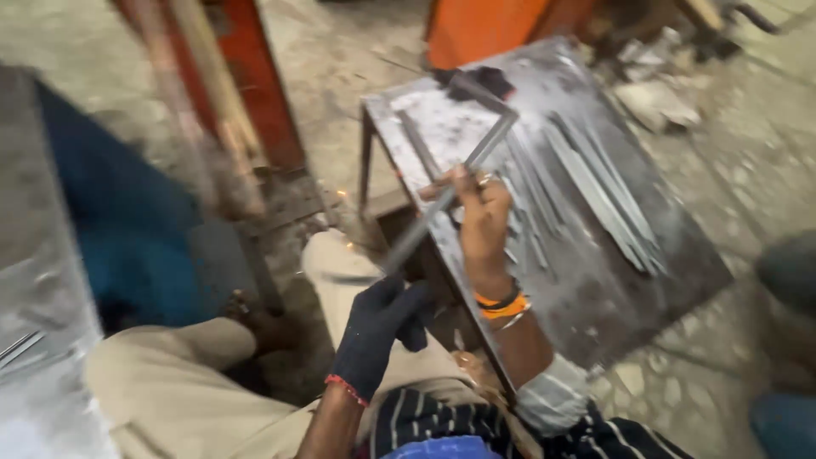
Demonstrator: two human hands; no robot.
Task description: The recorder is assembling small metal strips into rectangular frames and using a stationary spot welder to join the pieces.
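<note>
My left hand (378, 327), in a dark glove, grips the near end of a grey metal frame piece (450, 183). The piece is bent at a right angle at its far end, above a small steel work table (680, 263). My right hand (483, 223), bare with an orange wristband, pinches the same piece about halfway along. Several flat metal strips (595, 191) lie fanned out on the tabletop to the right of my hands. The picture is blurred by movement.
An orange-red post (255, 76) stands on the floor at the upper left, with an orange machine body (484, 25) behind the table. A person's bare foot (255, 319) and blue cloth (127, 229) are at the left. Scrap pieces (654, 98) lie on the stone floor.
</note>
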